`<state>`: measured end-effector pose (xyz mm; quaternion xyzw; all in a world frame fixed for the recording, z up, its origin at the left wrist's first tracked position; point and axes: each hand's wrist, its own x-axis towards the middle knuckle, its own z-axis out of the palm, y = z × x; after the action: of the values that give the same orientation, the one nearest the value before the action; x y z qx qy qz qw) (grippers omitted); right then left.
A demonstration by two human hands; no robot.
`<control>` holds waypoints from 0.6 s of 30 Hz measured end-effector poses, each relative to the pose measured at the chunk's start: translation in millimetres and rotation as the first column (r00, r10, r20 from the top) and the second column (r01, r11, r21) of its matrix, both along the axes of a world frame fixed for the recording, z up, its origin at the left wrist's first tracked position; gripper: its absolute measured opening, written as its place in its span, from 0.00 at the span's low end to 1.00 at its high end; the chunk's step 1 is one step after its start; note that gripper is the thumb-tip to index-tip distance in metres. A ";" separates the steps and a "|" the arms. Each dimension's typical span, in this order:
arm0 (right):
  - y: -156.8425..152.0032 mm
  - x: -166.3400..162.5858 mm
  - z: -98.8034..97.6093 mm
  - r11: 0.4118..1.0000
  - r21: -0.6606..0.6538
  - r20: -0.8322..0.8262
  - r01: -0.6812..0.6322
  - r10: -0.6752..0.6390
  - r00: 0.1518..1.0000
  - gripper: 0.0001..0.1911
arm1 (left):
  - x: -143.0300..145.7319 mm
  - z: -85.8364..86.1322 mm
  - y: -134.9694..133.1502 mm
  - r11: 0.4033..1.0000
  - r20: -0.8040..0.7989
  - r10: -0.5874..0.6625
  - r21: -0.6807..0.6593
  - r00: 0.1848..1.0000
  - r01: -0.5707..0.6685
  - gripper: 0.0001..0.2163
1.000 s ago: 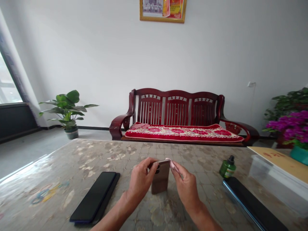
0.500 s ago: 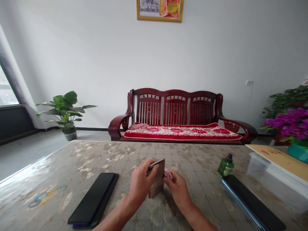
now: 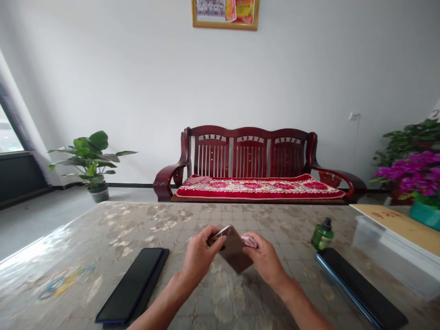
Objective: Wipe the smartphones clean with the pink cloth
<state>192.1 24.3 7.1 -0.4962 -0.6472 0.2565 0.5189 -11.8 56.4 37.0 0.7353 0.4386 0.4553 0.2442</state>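
My left hand [image 3: 202, 251] grips a gold-brown smartphone [image 3: 237, 253] by its upper left edge, and the phone is tilted above the table. A pinkish, crumpled cloth or wipe [image 3: 250, 241] is pinched in my right hand [image 3: 267, 257], against the phone's right edge. The fingertips behind the phone are hidden. Left of my hands lies a black phone [image 3: 132, 282] on top of another dark flat one. To the right is another dark phone [image 3: 360, 288] with a blue edge, close to a small green bottle [image 3: 323, 235] with a black cap.
A patterned cover lies over the table [image 3: 165, 229]. Several coloured rubber bands [image 3: 62, 284] lie at the left. At the right stand a clear plastic box [image 3: 385, 250] with a tan folder [image 3: 395, 224] on it and a flower pot [image 3: 424, 214]. Behind is a wooden bench [image 3: 249, 153].
The phone has turned from nearly upright to a slanted pose, with more of its flat face showing. My right hand and the pink cloth have shifted slightly right and up.
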 end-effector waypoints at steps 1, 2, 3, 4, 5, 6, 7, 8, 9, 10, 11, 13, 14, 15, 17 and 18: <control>-1.1 4.3 4.9 0.999 0.026 0.100 0.024 -0.026 0.995 0.10 | -1.2 -0.7 1.4 1.000 -0.037 -0.004 -0.003 0.999 0.004 0.07; -2.2 8.1 9.1 0.996 0.075 0.197 0.045 -0.059 0.979 0.10 | -2.1 -1.5 2.2 1.000 -0.082 -0.001 0.005 0.997 0.001 0.07; -3.2 11.2 12.4 0.990 0.130 0.290 0.057 -0.093 0.953 0.10 | -2.5 -2.5 2.5 1.000 -0.131 0.003 0.023 0.991 0.000 0.06; -4.1 13.7 14.6 0.980 0.190 0.373 0.061 -0.129 0.919 0.09 | -2.5 -3.6 2.4 0.999 -0.177 0.005 0.048 0.984 0.004 0.06; -4.9 15.3 15.7 0.968 0.246 0.445 0.053 -0.161 0.881 0.08 | -2.0 -5.1 1.8 0.997 -0.214 -0.001 0.073 0.977 0.017 0.06; -5.6 16.0 15.9 0.956 0.290 0.506 0.037 -0.186 0.842 0.08 | -1.3 -6.8 0.9 0.995 -0.241 -0.010 0.098 0.970 0.035 0.06; -6.2 15.9 15.3 0.947 0.322 0.555 0.017 -0.203 0.807 0.07 | -0.4 -8.7 0.1 0.992 -0.259 -0.022 0.118 0.966 0.055 0.06; -6.9 15.1 14.0 0.939 0.343 0.594 -0.007 -0.211 0.776 0.08 | 0.6 -10.9 -0.7 0.988 -0.273 -0.036 0.133 0.961 0.074 0.07; -7.5 13.7 12.4 0.933 0.358 0.624 -0.029 -0.216 0.751 0.08 | 1.4 -13.3 -1.1 0.985 -0.286 -0.047 0.144 0.957 0.092 0.08; -8.1 12.2 10.7 0.927 0.372 0.644 -0.045 -0.222 0.732 0.09 | 2.1 -15.8 -1.2 0.983 -0.299 -0.057 0.150 0.953 0.106 0.09; -8.5 10.5 9.1 0.922 0.383 0.656 -0.056 -0.229 0.719 0.11 | 2.5 -18.1 -1.0 0.981 -0.308 -0.064 0.153 0.949 0.116 0.10; -9.1 8.2 6.7 0.916 0.397 0.668 -0.060 -0.244 0.703 0.13 | 2.7 -22.1 0.3 0.979 -0.314 -0.071 0.158 0.947 0.126 0.09; -9.1 7.7 6.2 0.916 0.398 0.671 -0.058 -0.247 0.699 0.14 | 2.7 -23.6 1.2 0.979 -0.313 -0.067 0.163 0.947 0.123 0.07; -8.8 7.8 6.1 0.917 0.395 0.673 -0.056 -0.247 0.697 0.14 | 2.6 -24.8 2.0 0.979 -0.314 -0.056 0.171 0.948 0.115 0.05; -7.9 9.3 7.1 0.922 0.383 0.680 -0.063 -0.235 0.695 0.14 | 2.4 -26.4 3.4 0.975 -0.339 -0.037 0.192 0.940 0.107 0.04; -7.3 10.4 8.1 0.923 0.379 0.682 -0.070 -0.227 0.696 0.13 | 2.3 -27.1 4.0 0.973 -0.364 -0.034 0.201 0.931 0.114 0.05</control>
<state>202.5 17.0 15.2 -0.4751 -0.8115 -0.1079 0.3225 -9.5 60.4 9.9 0.8442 0.3950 0.3497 0.0950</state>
